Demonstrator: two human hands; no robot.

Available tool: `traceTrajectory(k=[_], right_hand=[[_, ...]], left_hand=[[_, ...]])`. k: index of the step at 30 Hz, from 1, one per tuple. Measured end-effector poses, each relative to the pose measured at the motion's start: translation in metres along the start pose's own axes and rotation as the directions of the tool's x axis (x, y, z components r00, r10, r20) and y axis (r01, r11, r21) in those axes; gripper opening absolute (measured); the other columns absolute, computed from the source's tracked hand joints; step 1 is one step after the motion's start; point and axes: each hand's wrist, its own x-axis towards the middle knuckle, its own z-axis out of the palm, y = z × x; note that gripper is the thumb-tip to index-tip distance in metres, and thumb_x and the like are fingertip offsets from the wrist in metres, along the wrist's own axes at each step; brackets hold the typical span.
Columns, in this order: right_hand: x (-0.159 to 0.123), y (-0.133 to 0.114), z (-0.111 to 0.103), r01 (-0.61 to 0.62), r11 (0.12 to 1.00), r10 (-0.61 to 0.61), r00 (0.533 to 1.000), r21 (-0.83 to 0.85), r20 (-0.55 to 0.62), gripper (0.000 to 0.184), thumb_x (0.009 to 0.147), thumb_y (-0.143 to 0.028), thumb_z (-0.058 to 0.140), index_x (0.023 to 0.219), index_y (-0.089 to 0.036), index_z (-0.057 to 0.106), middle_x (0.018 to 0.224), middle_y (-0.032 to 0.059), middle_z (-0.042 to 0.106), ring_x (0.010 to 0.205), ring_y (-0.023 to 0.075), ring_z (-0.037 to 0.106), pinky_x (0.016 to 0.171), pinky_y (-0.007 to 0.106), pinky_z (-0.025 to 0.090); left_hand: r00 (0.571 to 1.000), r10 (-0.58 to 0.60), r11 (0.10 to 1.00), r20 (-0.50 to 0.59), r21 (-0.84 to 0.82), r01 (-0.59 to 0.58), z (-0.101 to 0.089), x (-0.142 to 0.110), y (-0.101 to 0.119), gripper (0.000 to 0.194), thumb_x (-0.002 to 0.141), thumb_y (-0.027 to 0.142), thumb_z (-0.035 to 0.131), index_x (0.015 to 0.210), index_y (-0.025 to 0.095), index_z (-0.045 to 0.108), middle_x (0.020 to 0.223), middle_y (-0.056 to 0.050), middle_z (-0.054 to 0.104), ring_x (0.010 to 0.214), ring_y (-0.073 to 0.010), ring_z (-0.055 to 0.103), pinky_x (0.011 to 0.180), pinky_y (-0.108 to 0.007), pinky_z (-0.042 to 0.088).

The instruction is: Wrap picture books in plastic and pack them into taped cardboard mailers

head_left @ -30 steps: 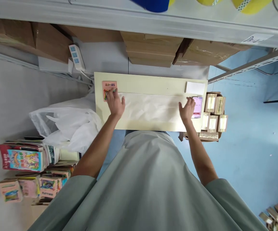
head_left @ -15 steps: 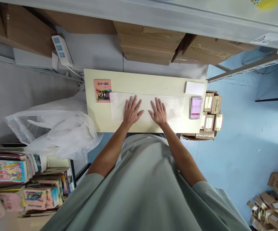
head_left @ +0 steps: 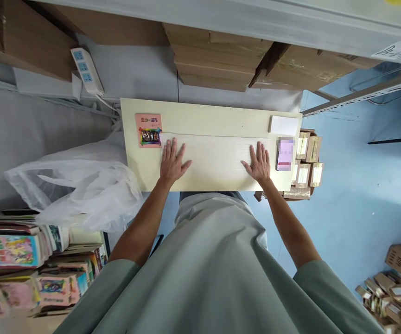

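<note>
A long whitish translucent sheet (head_left: pixel 214 155) lies spread across the cream tabletop (head_left: pixel 200 116). On its left end my left hand (head_left: pixel 173 162) rests flat, fingers stretched out. My right hand (head_left: pixel 258 162) presses flat near the sheet's right end, its fingers also spread. Just left of the sheet is a pink book (head_left: pixel 149 125) with a dark picture on its cover, its right edge meeting the sheet's corner. To the right of my right hand lies a phone (head_left: pixel 284 155) with a lit pinkish screen, partly blurred out. A white stack or pad (head_left: pixel 283 125) sits above the phone.
Left of the table hangs a white plastic bag (head_left: pixel 78 185), with stacks of books (head_left: pixel 64 283) below it. Cardboard boxes (head_left: pixel 217 60) line the back under a shelf edge (head_left: pixel 256 25). A power strip (head_left: pixel 87 72) is at upper left; small boxes (head_left: pixel 304 162) stand at right.
My hands left the sheet's two ends, came together flat at its middle, then slid outward to the ends again. The sheet's earlier wrinkles look smoother now. The camera view shifted a little.
</note>
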Motion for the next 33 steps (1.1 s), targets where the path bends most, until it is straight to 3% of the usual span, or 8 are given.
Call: traceTrajectory(k=[3,8,11,14,20,25,29,33], right_hand=[[0.006,-0.025,-0.002,-0.003,1.000,0.003,1.000,0.023,0.007,0.102,0.111,-0.081,0.031,0.185,-0.013,0.014,0.192,0.0177,0.004,0.180,0.0401,0.003,0.141,0.070,0.017],[0.031,-0.132,0.005,0.131,0.980,-0.148,0.983,0.150,0.105,0.075,0.119,-0.058,0.025,0.184,-0.020,0.026,0.193,0.0070,0.012,0.180,0.0304,0.008,0.146,0.059,0.012],[0.040,-0.171,0.010,0.103,0.975,-0.133,0.980,0.195,0.145,0.068,0.120,-0.045,0.025,0.183,-0.018,0.030,0.192,0.0072,0.016,0.180,0.0291,0.013,0.147,0.056,0.012],[0.037,-0.156,0.011,0.082,0.975,-0.105,0.989,0.208,0.106,0.071,0.119,-0.054,0.032,0.182,-0.021,0.032,0.192,0.0082,0.017,0.180,0.0309,0.013,0.146,0.060,0.013],[0.013,-0.060,0.004,-0.110,0.983,0.114,0.993,0.145,-0.017,0.082,0.115,-0.066,0.040,0.181,-0.017,0.035,0.192,0.0165,0.016,0.180,0.0372,0.012,0.141,0.070,0.017],[-0.003,-0.012,-0.012,-0.145,0.989,0.145,0.989,0.017,0.009,0.086,0.114,-0.066,0.041,0.181,-0.012,0.033,0.191,0.0216,0.016,0.179,0.0387,0.015,0.141,0.067,0.020],[-0.004,-0.024,-0.021,-0.126,0.992,0.126,0.992,0.003,0.014,0.090,0.114,-0.068,0.037,0.182,-0.010,0.027,0.191,0.0219,0.013,0.179,0.0400,0.012,0.141,0.069,0.020],[0.011,-0.098,-0.017,-0.030,0.995,0.027,0.999,0.093,0.024,0.089,0.114,-0.070,0.035,0.183,-0.014,0.026,0.192,0.0168,0.016,0.180,0.0385,0.010,0.142,0.069,0.016]], left_hand=[[1.000,0.007,1.000,-0.008,-0.012,-0.007,0.005,0.005,0.019,0.095,0.109,0.076,0.044,0.179,0.012,0.037,0.192,-0.017,0.003,0.179,-0.0408,-0.007,0.144,-0.068,0.001],[0.998,0.062,0.995,0.017,-0.074,-0.060,0.031,0.026,0.083,0.076,0.114,0.057,0.038,0.180,0.018,0.038,0.192,-0.011,0.013,0.179,-0.0354,-0.005,0.144,-0.067,-0.003],[1.000,0.015,0.996,0.012,-0.086,-0.014,0.038,0.030,0.096,0.072,0.115,0.051,0.036,0.180,0.020,0.037,0.192,-0.009,0.014,0.180,-0.0333,-0.003,0.145,-0.066,-0.002],[1.000,0.000,0.998,0.025,-0.063,0.002,0.028,0.023,0.076,0.076,0.113,0.059,0.042,0.179,0.022,0.041,0.191,-0.010,0.016,0.180,-0.0350,-0.001,0.144,-0.067,-0.002],[0.997,-0.075,0.996,-0.008,-0.039,0.075,-0.004,0.006,0.020,0.084,0.108,0.070,0.048,0.177,0.021,0.046,0.191,-0.013,0.017,0.179,-0.0381,-0.004,0.144,-0.067,0.003],[0.998,-0.051,0.998,-0.020,-0.024,0.050,-0.006,0.001,0.011,0.086,0.109,0.071,0.045,0.176,0.017,0.045,0.191,-0.018,0.015,0.179,-0.0401,-0.002,0.144,-0.065,0.008],[0.993,-0.077,0.997,-0.091,-0.021,0.075,-0.018,-0.005,0.010,0.088,0.112,0.069,0.040,0.180,0.013,0.033,0.191,-0.021,0.017,0.180,-0.0388,0.006,0.144,-0.061,0.014],[0.892,-0.336,0.942,-0.303,-0.080,0.327,-0.047,0.005,-0.015,0.087,0.112,0.067,0.042,0.179,0.012,0.030,0.186,-0.026,0.028,0.175,-0.0423,0.025,0.143,-0.060,0.023]])
